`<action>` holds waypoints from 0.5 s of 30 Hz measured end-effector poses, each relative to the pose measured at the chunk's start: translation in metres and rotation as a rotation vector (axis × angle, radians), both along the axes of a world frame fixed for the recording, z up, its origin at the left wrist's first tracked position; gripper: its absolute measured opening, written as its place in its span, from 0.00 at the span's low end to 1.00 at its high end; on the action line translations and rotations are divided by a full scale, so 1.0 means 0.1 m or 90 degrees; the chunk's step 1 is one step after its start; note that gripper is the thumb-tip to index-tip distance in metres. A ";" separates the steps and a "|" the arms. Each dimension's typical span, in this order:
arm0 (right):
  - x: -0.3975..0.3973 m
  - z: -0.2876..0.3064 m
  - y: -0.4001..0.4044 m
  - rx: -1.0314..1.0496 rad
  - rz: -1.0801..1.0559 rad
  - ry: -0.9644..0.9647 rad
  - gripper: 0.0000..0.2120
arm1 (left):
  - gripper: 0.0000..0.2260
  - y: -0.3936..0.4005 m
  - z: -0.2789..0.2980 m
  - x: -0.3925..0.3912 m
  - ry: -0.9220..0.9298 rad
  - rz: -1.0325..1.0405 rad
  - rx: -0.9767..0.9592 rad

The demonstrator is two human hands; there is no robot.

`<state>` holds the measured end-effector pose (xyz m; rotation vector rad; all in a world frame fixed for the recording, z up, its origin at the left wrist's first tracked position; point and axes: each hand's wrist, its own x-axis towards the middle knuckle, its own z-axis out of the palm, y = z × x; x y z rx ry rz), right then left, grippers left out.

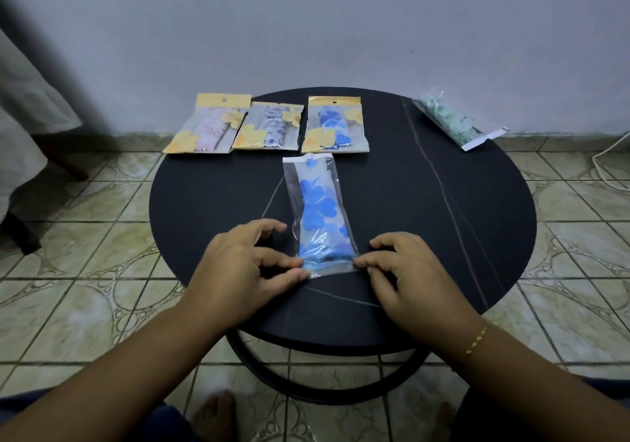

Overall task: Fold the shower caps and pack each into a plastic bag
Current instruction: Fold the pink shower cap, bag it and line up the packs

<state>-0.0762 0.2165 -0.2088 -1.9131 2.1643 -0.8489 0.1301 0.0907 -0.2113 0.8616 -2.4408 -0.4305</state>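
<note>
Blue cap [318, 209] already in bag [308, 168], mid-desk [204, 202]. Left hand [238, 271] and right hand [405, 271] pinch bag's near end, probably sealing. Four packs behind, apparently done.

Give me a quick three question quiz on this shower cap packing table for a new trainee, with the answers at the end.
1. True or false: the blue flowered shower cap near the hands already lies inside its clear plastic bag.
2. How many yellow-headed packets lie in the row at the far edge of the round black table?
3. Which part of the clear bag do the left hand and right hand hold? A) far end B) near end C) middle

Key
1. True.
2. Three: the pink packet, the navy-patterned packet and the blue packet. The green shower cap bag lies apart at the far right.
3. B, one hand at each near corner.
</note>
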 end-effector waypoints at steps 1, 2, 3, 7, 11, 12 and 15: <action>0.00 0.02 0.00 -0.006 0.003 0.002 0.09 | 0.18 0.01 -0.01 0.00 0.014 0.001 0.001; 0.01 0.04 0.01 -0.008 0.005 -0.004 0.09 | 0.18 0.01 -0.01 0.00 0.027 -0.002 0.001; 0.01 0.06 0.02 -0.004 0.006 -0.020 0.08 | 0.17 0.01 -0.02 0.00 0.035 -0.007 -0.001; 0.04 0.08 0.06 -0.034 0.020 -0.033 0.15 | 0.21 0.04 0.00 0.01 0.027 0.014 -0.034; 0.06 0.03 0.06 -0.061 0.031 0.054 0.22 | 0.32 0.07 0.02 -0.01 0.017 0.065 -0.053; 0.06 0.03 0.05 -0.059 0.025 0.056 0.23 | 0.33 0.07 0.03 -0.02 0.025 0.062 -0.070; 0.06 0.02 0.01 -0.081 0.017 0.087 0.21 | 0.27 0.10 0.08 -0.06 0.032 -0.009 -0.235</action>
